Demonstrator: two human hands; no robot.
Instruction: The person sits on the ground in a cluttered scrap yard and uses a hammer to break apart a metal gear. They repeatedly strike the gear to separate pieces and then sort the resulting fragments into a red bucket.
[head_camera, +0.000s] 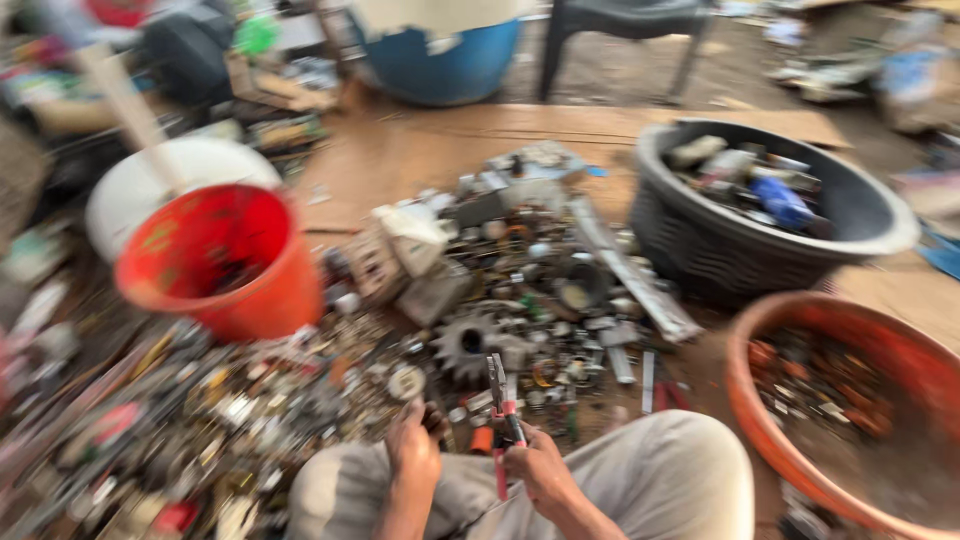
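Right hand (540, 470) grips red-handled pliers (503, 410), fingers closed on the handles, jaws pointing up over the scrap-metal pile (500, 290). Left hand (412, 450) curled near a small dark part (too blurred to tell if gripped). Red bucket (225, 260) sits left, black basket (770, 215) right.
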